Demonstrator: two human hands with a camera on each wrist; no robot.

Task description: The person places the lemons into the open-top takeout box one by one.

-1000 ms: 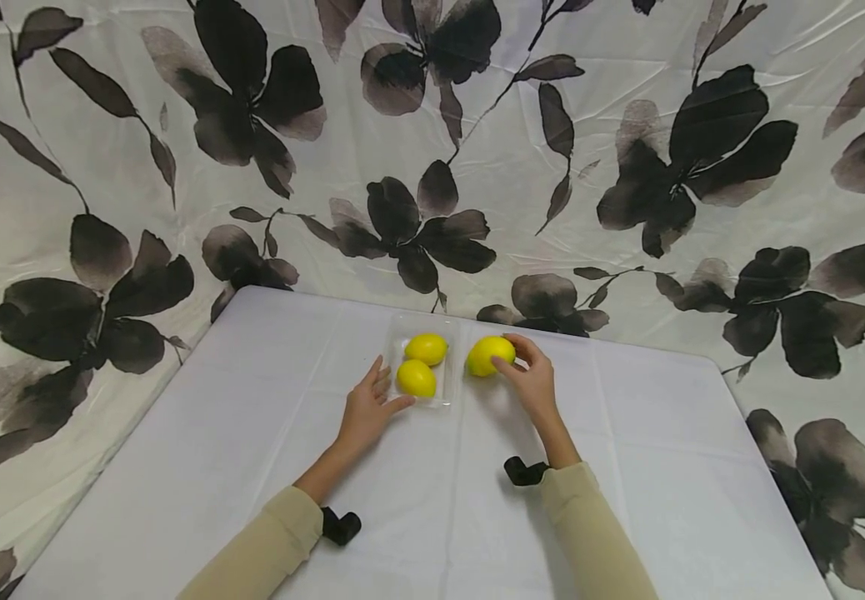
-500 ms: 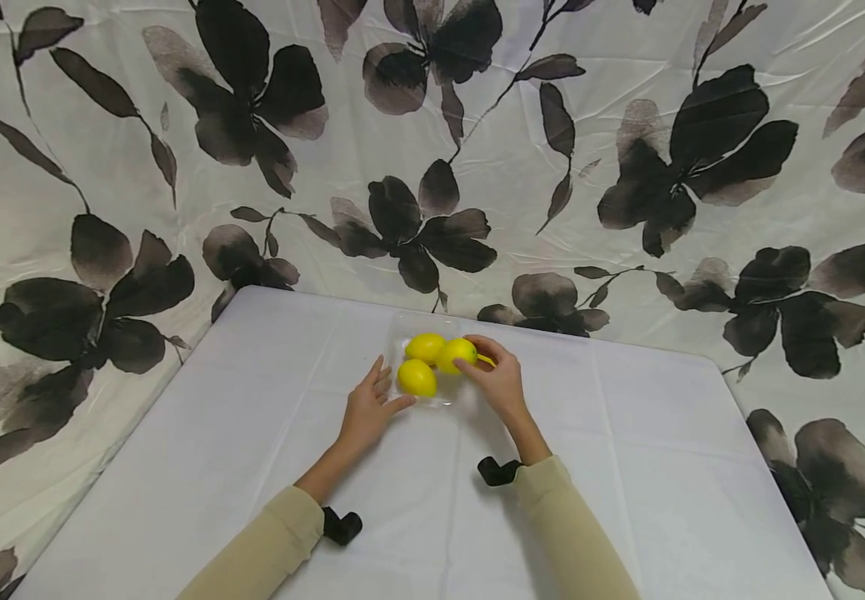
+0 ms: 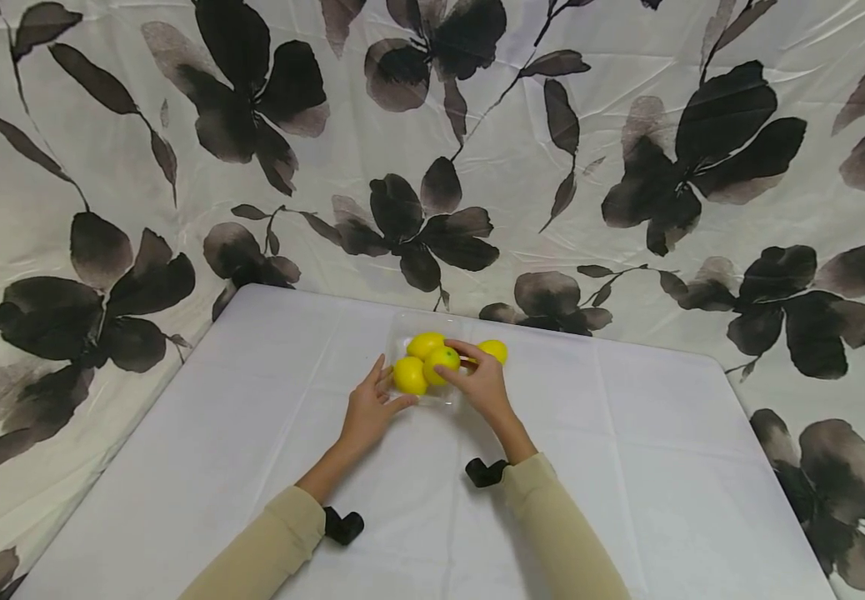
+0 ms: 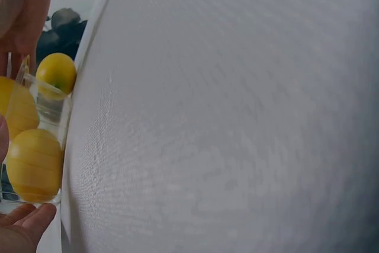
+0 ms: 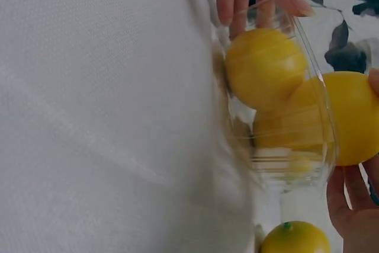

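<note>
- Nearest the viewer, two beige sleeves [image 3: 267, 546] reach forward over the white table [image 3: 177, 467], each wrist carrying a small black camera mount [image 3: 343, 527].
- The left hand [image 3: 367, 412] lies on the cloth with its fingers straight and relaxed; the fingertips rest against the near left edge of the clear plastic tray [image 3: 447, 398], and it grips nothing.
- The right hand [image 3: 481, 386] is just to the right of the left hand, fingers curled round a held lemon [image 3: 442, 364], which it carries over the tray's right part, touching or nearly touching the two already inside.
- Between the two hands, a front lemon [image 3: 409, 376] lies in the tray just beyond the left fingertips.
- A back lemon [image 3: 425, 344] lies in the tray behind it, just beyond the right fingertips.
- A loose lemon [image 3: 493, 351] sits on the cloth outside the tray, just beyond and to the right of the right hand.
- Farthest off, past the table's far edge, hangs a white backdrop [image 3: 627, 167] printed with dark flowers.
</note>
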